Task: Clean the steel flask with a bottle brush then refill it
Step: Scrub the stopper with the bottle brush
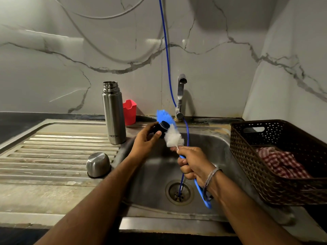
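Note:
The steel flask [114,114] stands upright and uncapped on the draining board, left of the sink bowl. Its steel cup lid [98,164] lies upside down on the ribbed board nearer me. My left hand [146,138] holds the flask's black stopper [161,129] above the sink. My right hand [192,162] grips the blue handle of the bottle brush [172,133]. The brush's white and blue bristles press against the stopper.
The tap [180,96] stands behind the steel sink [217,147], with a blue hose [187,131] running down into the drain [179,191]. A red cup [130,111] sits behind the flask. A brown basket [247,138] with a checked cloth [281,163] stands on the right.

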